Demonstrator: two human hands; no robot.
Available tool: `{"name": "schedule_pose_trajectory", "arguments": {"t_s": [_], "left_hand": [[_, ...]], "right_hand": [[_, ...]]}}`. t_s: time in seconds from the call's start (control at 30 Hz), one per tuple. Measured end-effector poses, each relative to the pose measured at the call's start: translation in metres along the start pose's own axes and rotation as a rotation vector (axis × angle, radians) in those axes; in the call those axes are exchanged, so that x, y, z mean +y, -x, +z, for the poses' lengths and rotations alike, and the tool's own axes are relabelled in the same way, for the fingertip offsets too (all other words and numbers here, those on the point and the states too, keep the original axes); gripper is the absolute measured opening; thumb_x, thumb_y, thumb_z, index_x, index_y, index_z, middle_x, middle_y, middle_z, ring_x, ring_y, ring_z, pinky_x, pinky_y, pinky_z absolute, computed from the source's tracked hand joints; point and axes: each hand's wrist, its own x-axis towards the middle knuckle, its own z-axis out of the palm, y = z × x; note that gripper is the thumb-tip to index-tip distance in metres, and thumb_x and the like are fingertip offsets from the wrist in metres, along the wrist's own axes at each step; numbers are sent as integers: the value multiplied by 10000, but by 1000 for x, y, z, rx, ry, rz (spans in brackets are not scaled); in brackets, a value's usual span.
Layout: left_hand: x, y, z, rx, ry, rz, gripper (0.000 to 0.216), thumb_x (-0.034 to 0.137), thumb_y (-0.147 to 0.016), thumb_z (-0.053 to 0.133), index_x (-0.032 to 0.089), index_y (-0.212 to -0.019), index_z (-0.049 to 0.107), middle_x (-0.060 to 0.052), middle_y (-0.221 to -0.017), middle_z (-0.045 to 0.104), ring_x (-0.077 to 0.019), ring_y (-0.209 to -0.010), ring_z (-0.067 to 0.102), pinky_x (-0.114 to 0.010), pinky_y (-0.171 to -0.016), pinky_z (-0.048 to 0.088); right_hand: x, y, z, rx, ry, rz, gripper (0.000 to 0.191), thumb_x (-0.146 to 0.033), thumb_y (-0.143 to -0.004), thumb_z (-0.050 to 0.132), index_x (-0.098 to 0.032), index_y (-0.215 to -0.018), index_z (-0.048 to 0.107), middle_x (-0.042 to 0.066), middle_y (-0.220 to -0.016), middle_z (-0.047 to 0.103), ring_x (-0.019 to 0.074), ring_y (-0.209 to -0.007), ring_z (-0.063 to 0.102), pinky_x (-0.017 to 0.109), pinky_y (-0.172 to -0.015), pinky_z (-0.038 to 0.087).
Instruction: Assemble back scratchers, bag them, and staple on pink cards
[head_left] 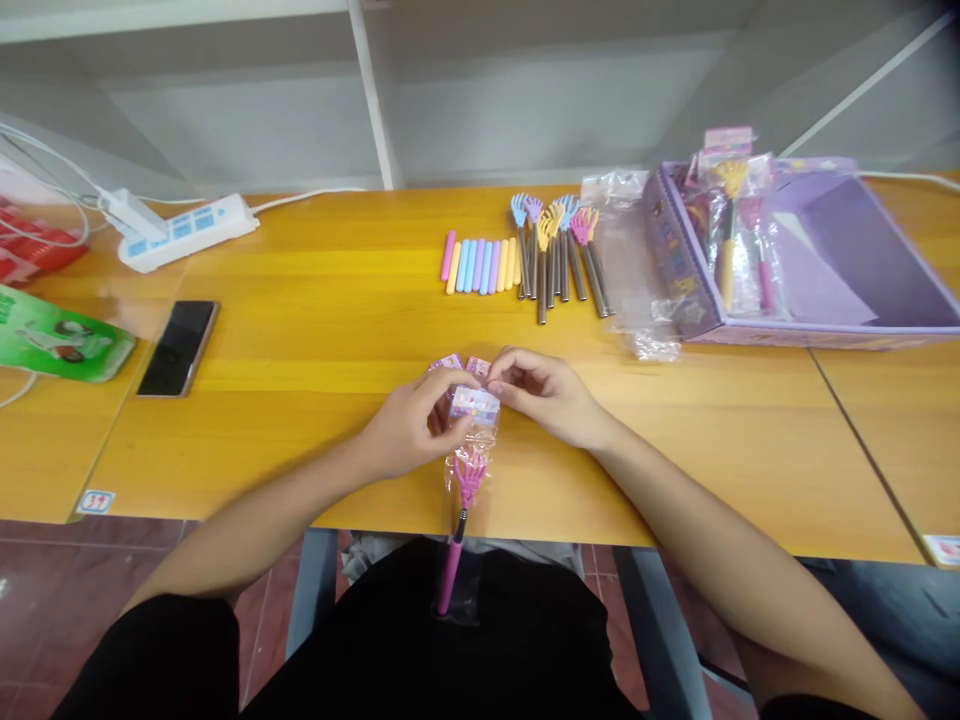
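bagged pink scratcher (454, 556) overhangs the near table edge (551, 530).

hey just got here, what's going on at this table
A person sits with both hands at the printed card on a clear bag holding a pink hand-shaped scratcher. The left hand grips the card's side, while the right hand has its fingertips at the upper corner. Beyond lie a row of coloured sticks and loose claw-headed rods. A purple box on the right holds bagged scratchers.
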Motion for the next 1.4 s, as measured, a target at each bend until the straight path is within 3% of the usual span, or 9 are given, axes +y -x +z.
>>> {"name": "schedule_pose_trajectory", "arguments": {"t_s": [0.17,0.53,0.7,0.77,0.83,0.93,1.07,1.2,1.4], "left_hand": [[1,-1,-1,-5,2,8,289,252,-940,694,230,-1220,625,10,-915,679,-118,-699,618,-260,-673,509],[1,-1,-2,31,75,34,143,257,-942,714,215,-1038,617,-1,-919,675,-115,-707,617,-258,-661,502],[-4,1,4,16,181,-9,366,228,-938,726,246,-1247,532,-4,-987,663,-121,-732,647,-263,-678,519],[-6,2,5,24,266,-11,513,242,-944,738,262,-1361,439,-15,-1044,644,-131,-776,667,-264,-698,533],[-6,2,4,7,307,18,499,282,-981,714,256,-1386,423,-30,-1064,633,-145,-826,671,-272,-730,540],[-4,2,-2,-48,295,77,268,375,-1071,585,222,-1286,538,-59,-1065,654,-160,-851,649,-293,-759,526],[-1,0,-9,-67,243,86,280,417,-1125,442,207,-1148,627,-24,-918,650,-148,-744,591,-301,-720,481],[1,-2,-6,-25,158,0,143,331,-1058,570,206,-1070,637,15,-832,617,-120,-673,548,-266,-645,435],[3,-5,0,-8,151,-33,92,220,-936,676,207,-1001,612,47,-748,592,-95,-603,535,-236,-584,430]], "right_hand": [[1,0,1,21,8,-5,250,-463,-980,763,-222,-962,702,7,-880,662,150,-801,576,324,-755,476],[0,2,5,90,42,-14,263,-468,-983,763,-211,-953,715,9,-855,669,143,-746,554,319,-720,454],[1,1,3,73,48,-7,275,-490,-978,769,-221,-962,717,3,-838,650,152,-754,551,317,-718,456],[-1,2,2,58,35,-24,263,-475,-981,771,-219,-955,712,4,-843,652,153,-767,557,314,-727,460],[-4,2,0,17,3,-51,255,-460,-994,761,-214,-950,710,11,-865,662,151,-781,574,312,-742,471],[-9,4,-2,-78,-27,-84,288,-463,-1051,681,-200,-948,736,29,-903,676,142,-773,597,305,-734,478],[-10,4,0,-83,10,-59,326,-455,-1084,626,-197,-912,725,9,-839,645,121,-705,554,290,-689,448],[-5,2,2,-72,36,13,262,-448,-1027,708,-203,-939,675,-24,-791,595,119,-693,497,278,-665,414],[-4,3,4,-249,90,71,277,-438,-997,728,-184,-897,681,-2,-811,658,123,-695,538,268,-647,427]]}}
